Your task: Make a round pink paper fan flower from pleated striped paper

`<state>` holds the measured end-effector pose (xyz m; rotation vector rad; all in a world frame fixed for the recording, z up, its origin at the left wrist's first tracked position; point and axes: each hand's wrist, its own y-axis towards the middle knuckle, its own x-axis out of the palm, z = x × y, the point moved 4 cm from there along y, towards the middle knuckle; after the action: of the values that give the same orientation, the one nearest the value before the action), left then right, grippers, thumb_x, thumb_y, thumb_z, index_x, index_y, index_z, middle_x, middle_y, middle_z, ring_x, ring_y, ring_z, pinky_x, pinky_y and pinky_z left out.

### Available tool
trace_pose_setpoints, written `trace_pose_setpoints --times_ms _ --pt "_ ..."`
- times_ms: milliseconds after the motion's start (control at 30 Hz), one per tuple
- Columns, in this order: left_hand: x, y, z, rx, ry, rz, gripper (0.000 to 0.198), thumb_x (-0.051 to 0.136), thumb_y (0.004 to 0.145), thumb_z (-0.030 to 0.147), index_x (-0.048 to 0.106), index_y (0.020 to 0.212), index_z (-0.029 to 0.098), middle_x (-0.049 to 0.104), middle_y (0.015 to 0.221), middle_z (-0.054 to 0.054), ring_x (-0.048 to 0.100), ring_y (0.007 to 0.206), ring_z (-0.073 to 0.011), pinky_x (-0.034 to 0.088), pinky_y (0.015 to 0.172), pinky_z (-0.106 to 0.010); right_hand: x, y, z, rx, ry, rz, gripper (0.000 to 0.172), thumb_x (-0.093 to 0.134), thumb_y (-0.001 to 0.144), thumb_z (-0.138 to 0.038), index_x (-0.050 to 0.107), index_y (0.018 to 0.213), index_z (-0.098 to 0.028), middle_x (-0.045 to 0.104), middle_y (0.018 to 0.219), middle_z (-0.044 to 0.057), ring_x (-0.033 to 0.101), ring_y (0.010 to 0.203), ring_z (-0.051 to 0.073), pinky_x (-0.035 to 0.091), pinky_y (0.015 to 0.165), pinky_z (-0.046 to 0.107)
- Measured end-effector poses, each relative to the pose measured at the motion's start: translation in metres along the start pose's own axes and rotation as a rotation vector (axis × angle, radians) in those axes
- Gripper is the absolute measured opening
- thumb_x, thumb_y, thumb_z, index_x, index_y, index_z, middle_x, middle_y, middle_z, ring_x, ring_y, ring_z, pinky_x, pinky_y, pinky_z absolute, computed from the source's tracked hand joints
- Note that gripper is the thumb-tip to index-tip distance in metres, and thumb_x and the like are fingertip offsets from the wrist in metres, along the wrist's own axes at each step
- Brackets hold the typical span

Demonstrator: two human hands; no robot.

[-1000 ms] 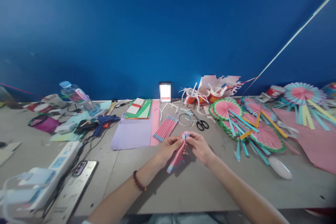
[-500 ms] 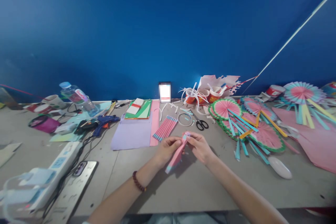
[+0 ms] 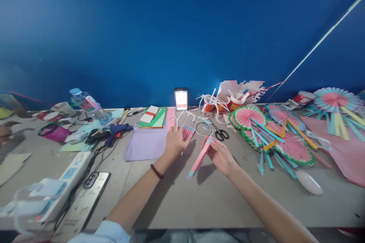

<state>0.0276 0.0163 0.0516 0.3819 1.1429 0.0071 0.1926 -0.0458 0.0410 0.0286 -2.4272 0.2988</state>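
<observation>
My right hand [image 3: 221, 157] pinches the upper end of a folded pink paper strip [image 3: 199, 160] with pale blue ends. The strip slants down to the left, above the table. My left hand [image 3: 176, 140] lies over a pleated pink paper piece [image 3: 188, 132] with blue edges, covering much of it. Its fingers are apart and touch down on or beside the pleats; fingertip contact is not clear. Just beyond my right hand are black-handled scissors [image 3: 221, 134] and a clear ring of tape or wire [image 3: 203, 128].
Finished paper fans [image 3: 293, 146] and a white oval object [image 3: 309, 182] lie at right. Paper cups [image 3: 236, 102] stand near the blue wall. Purple sheets [image 3: 145, 146], a glue gun [image 3: 115, 133], a phone [image 3: 92, 193] and a power strip [image 3: 68, 182] are at left. Another person's hand [image 3: 5, 133] shows far left.
My left hand has let go of the folded strip and moved up and left onto the pleated piece. My right hand keeps the strip. Another person's hand has appeared at far left.
</observation>
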Motion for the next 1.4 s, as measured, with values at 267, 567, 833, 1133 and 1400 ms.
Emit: trace_pose_setpoints --times_ms 267,567,833,1133,1400 --pt "0.021 0.023 0.000 -0.175 -0.070 -0.134 0.017 0.060 0.077 0.032 0.064 0.082 0.016 0.063 0.094 -0.013 0.055 0.096 -0.0277 0.038 0.080 -0.034 -0.006 0.002 0.003 0.015 -0.027 0.042 0.035 0.084 0.057 -0.037 0.073 0.084 -0.019 0.071 0.073 0.002 0.061 0.064 0.013 0.047 0.061 0.025" --pt "0.018 0.017 -0.013 -0.369 -0.721 -0.179 0.018 0.061 0.073 0.035 0.056 0.074 0.017 0.064 0.071 -0.005 0.062 0.064 -0.0168 0.042 0.060 -0.027 0.000 0.006 0.004 0.036 -0.005 0.101 0.037 0.084 0.055 -0.035 0.073 0.087 -0.020 0.068 0.066 -0.001 0.063 0.062 0.015 0.050 0.063 0.027" --pt "-0.019 0.015 0.009 -0.490 -1.509 -0.320 0.028 0.071 0.057 0.026 0.045 0.066 0.018 0.056 0.059 0.004 0.045 0.046 -0.0047 0.033 0.048 -0.018 0.024 0.008 -0.016 0.011 -0.115 0.096 0.039 0.082 0.059 -0.038 0.072 0.091 -0.018 0.066 0.068 -0.002 0.056 0.050 0.009 0.045 0.051 0.023" --pt "-0.048 0.031 0.009 -0.285 -1.487 -0.214 0.036 0.059 0.077 0.050 0.061 0.082 0.015 0.040 0.053 0.005 0.036 0.048 -0.0070 0.030 0.047 -0.020 0.066 0.030 -0.041 -0.119 -0.167 0.029 0.035 0.081 0.059 -0.037 0.070 0.087 -0.018 0.067 0.070 -0.001 0.053 0.050 0.007 0.045 0.049 0.021" --pt "-0.056 0.037 0.005 -0.305 -1.581 -0.160 0.038 0.058 0.079 0.052 0.063 0.090 0.016 0.038 0.056 0.005 0.036 0.049 -0.0083 0.035 0.047 -0.021 0.083 0.050 -0.045 -0.211 -0.187 0.043 0.036 0.080 0.062 -0.038 0.054 0.080 -0.021 0.068 0.071 -0.003 0.055 0.048 0.007 0.047 0.050 0.022"
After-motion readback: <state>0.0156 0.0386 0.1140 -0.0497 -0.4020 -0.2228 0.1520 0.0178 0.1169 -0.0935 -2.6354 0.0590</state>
